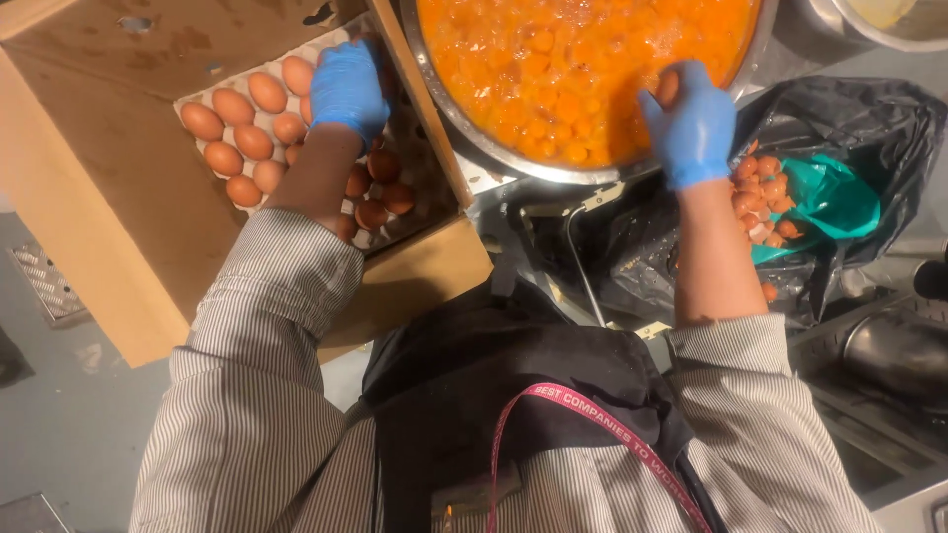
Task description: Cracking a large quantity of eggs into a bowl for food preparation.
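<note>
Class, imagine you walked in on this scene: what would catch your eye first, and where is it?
First, the big metal bowl at top centre, brimming with bright orange cracked egg yolks. Next, the two blue-gloved hands: the right hand holds an egg at the bowl's rim, while the left hand reaches into a tray of brown eggs inside a cardboard box. At right, eggshells pile in a black rubbish bag.

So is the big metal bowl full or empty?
Nearly full: the metal bowl holds cracked eggs, with orange yolks reaching almost to its rim.
</note>
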